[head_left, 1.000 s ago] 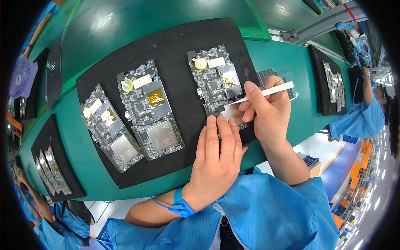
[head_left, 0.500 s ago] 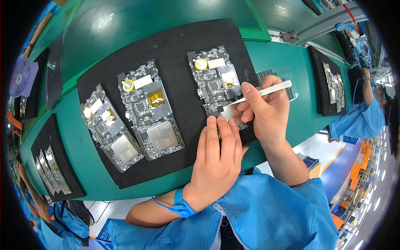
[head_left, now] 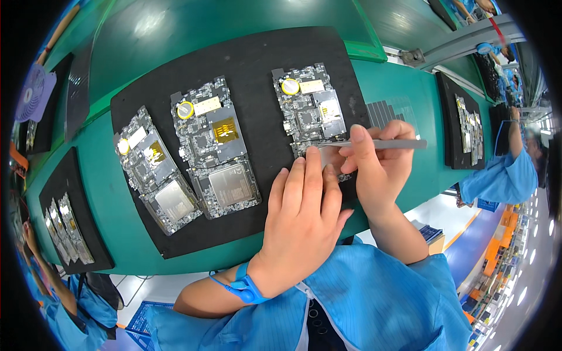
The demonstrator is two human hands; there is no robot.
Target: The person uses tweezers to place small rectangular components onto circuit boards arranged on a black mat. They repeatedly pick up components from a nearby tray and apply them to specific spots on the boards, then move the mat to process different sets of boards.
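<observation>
My right hand (head_left: 383,172) pinches a pair of metal tweezers (head_left: 404,144) between thumb and fingers, held nearly level. Their tips reach left to the middle seam of the rightmost circuit board (head_left: 307,111), which has a yellow-rimmed coin cell near its top. My left hand (head_left: 301,225) lies flat with fingers stretched out, its fingertips at the lower part of that board. Both hands cover much of the board's lower end, so whatever the tips touch is too small to make out. A blue wrist strap (head_left: 249,288) circles my left wrist.
Two similar circuit boards, one in the middle (head_left: 202,140) and one at left (head_left: 155,169), lie on the black mat (head_left: 257,88). A clear sheet with dark strips (head_left: 383,114) lies beyond my right hand. More boards on mats and other people are at both sides.
The tweezers have swung from a raised slant to nearly level, and my right hand has turned with them. My left fingertips have shifted slightly up the board. The whole view has shifted a little.
</observation>
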